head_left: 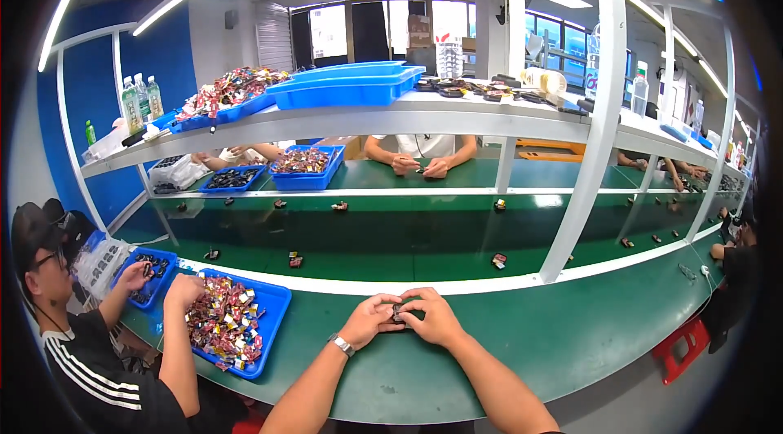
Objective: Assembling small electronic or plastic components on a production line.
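Note:
Both of my hands meet over the green worktop (489,360), close to the white rail. A small dark part (398,315) sits between them, mostly covered by my fingers, so its exact kind is hard to make out. My left hand (369,323) has its fingers curled around the part's left side. From the right, my right hand (431,318) pinches the same part with thumb and fingertips. A metal-banded watch (342,345) circles my left wrist.
To my left, a co-worker (90,352) reaches into a blue tray (280,303) heaped with small red and yellow pieces. Beyond the white rail (326,281), a green belt (391,238) carries scattered small parts. A white post (583,181) rises at right, below a loaded shelf (391,117).

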{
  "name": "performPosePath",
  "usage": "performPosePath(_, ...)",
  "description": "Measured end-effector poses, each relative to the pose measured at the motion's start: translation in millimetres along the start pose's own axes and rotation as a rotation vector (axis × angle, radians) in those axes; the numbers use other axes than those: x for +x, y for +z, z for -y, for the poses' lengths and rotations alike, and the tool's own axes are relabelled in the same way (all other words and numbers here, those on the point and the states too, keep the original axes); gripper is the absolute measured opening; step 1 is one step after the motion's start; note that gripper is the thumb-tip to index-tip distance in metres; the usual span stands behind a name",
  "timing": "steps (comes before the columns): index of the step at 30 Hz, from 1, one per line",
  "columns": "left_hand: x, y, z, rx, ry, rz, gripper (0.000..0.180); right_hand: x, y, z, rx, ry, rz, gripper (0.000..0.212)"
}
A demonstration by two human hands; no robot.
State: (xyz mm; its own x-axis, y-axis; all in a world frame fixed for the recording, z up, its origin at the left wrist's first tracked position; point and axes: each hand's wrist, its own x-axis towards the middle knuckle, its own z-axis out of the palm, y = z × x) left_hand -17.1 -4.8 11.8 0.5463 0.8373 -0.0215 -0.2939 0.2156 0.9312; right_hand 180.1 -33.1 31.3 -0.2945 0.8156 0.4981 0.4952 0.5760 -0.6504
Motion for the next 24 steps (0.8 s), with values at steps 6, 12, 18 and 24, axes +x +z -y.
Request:
performPosePath(6,-1,1,-2,-0.007,0.006,0.000,0.026,-1,7,1,-0.019,-0.002,-0.033,0.012)
performPosePath(12,1,-3,1,-0.030,0.014,0.012,0.027,-2,10,1,-0.003,-0.001,-0.053,0.014)
performPosePath(18,-1,-4,3,-0.018,0.044,0.000,0.026,-2,14,3,0.003,0.019,-0.068,0.014)
performPosePath(24,3,-5,6,-0.035,0.073,0.015,0.025,-1,19,7,0.033,0.009,-0.145,0.015)
